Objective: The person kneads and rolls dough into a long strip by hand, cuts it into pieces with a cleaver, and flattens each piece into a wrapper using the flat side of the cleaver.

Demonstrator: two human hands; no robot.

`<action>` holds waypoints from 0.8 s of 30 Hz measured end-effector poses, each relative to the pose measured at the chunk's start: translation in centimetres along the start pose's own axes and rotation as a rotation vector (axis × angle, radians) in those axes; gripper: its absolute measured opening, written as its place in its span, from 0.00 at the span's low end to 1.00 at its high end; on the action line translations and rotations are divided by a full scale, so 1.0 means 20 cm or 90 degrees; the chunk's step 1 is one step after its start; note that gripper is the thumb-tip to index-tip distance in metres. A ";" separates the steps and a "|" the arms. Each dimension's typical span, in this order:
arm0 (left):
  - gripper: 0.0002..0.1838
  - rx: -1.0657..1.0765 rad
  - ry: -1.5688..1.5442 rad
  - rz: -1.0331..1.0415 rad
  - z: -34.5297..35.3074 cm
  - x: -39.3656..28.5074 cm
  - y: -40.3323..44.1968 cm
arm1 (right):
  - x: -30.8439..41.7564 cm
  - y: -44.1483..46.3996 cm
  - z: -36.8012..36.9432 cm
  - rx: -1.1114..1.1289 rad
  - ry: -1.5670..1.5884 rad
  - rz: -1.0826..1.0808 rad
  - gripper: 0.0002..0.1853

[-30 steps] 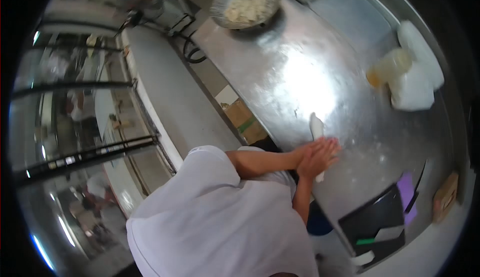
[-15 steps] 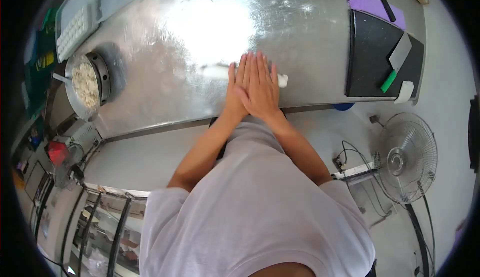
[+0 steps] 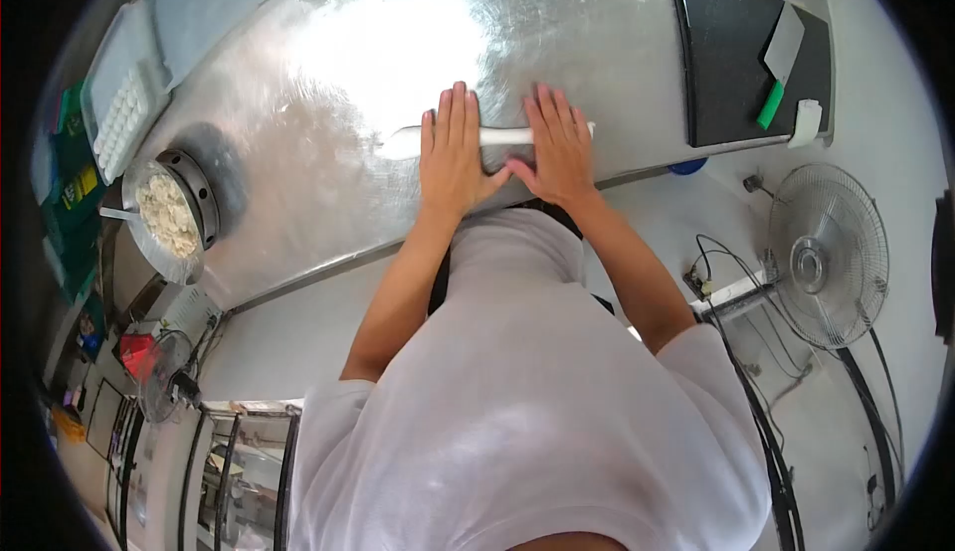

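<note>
A long white roll, which looks like dough (image 3: 505, 136), lies crosswise on the metal table (image 3: 328, 188). My left hand (image 3: 453, 158) rests flat over its left part, fingers stretched out and pointing away from me. Over the right part lies my right hand (image 3: 560, 151), also flat with its fingers extended. The two thumbs point inward and nearly meet below the roll. Between the hands a stretch of the roll shows, and its left end sticks out past my left hand. What lies under the palms is hidden.
At the left, a metal bowl (image 3: 144, 243) holds a pale crumbly mass (image 3: 167, 215). Behind it stands a tray of small white pieces (image 3: 124, 118). At the right, a green-handled knife (image 3: 783, 49) lies on a black board (image 3: 726, 84). A fan (image 3: 811, 263) stands beyond the table's front edge.
My hands were laid together over the roll; now they are apart, side by side on it. The roll looks longer and thinner between them. The camera view has turned and shifted.
</note>
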State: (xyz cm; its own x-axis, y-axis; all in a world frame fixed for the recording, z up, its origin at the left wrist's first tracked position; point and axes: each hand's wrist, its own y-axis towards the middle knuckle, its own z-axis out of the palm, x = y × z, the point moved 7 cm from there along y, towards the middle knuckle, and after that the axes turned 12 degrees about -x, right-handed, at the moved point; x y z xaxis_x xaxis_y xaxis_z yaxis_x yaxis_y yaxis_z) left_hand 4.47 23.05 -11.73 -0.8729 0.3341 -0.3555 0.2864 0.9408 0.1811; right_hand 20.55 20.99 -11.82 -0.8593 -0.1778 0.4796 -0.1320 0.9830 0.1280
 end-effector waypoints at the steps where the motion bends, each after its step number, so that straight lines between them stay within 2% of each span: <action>1: 0.64 -0.017 -0.033 -0.008 -0.02 -0.01 -0.04 | -0.02 0.01 0.00 0.005 -0.003 -0.005 0.49; 3: 0.65 -0.033 -0.066 -0.019 0.01 0.01 0.02 | -0.05 0.04 -0.01 -0.024 -0.039 -0.034 0.50; 5: 0.63 0.008 0.024 -0.066 0.04 0.08 0.22 | -0.11 0.26 -0.03 -0.061 -0.120 -0.027 0.50; 7: 0.62 -0.011 0.088 -0.122 -0.02 0.15 0.49 | -0.15 0.53 -0.06 -0.120 -0.228 0.010 0.49; 9: 0.63 -0.115 0.114 -0.105 0.03 0.27 0.62 | -0.21 0.61 -0.05 -0.143 -0.264 0.049 0.47; 11: 0.63 -0.132 0.087 -0.103 0.01 0.26 0.55 | -0.22 0.62 -0.06 -0.137 -0.243 -0.019 0.50; 13: 0.59 0.003 0.076 -0.095 -0.02 0.20 0.31 | -0.23 0.33 -0.09 -0.123 -0.170 -0.049 0.51; 14: 0.57 -0.021 0.038 -0.100 -0.05 0.18 0.18 | -0.22 0.20 -0.09 -0.103 -0.093 -0.081 0.52; 17: 0.53 -0.086 -0.021 -0.100 -0.06 0.17 -0.01 | -0.22 -0.03 -0.15 -0.018 -0.100 -0.055 0.52; 19: 0.53 -0.026 0.059 -0.128 -0.03 0.21 0.11 | -0.25 0.13 -0.15 -0.043 -0.123 -0.050 0.51; 22: 0.56 -0.040 0.111 -0.176 -0.07 0.33 0.41 | -0.34 0.62 -0.13 -0.166 -0.194 -0.023 0.49; 23: 0.57 -0.063 0.127 -0.174 -0.06 0.40 0.50 | -0.35 0.70 -0.10 -0.160 -0.189 -0.017 0.49; 24: 0.57 -0.089 0.082 -0.195 -0.03 0.49 0.55 | -0.35 0.76 -0.10 -0.202 -0.270 -0.031 0.44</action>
State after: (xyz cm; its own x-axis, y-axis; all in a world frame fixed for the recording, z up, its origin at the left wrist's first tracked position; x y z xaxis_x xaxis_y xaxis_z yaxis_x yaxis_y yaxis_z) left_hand -1.11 36.53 -12.67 -0.9551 0.0201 -0.2957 -0.0450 0.9763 0.2118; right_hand 25.53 37.14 -11.41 -0.9889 -0.1235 0.0822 -0.0768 0.9003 0.4285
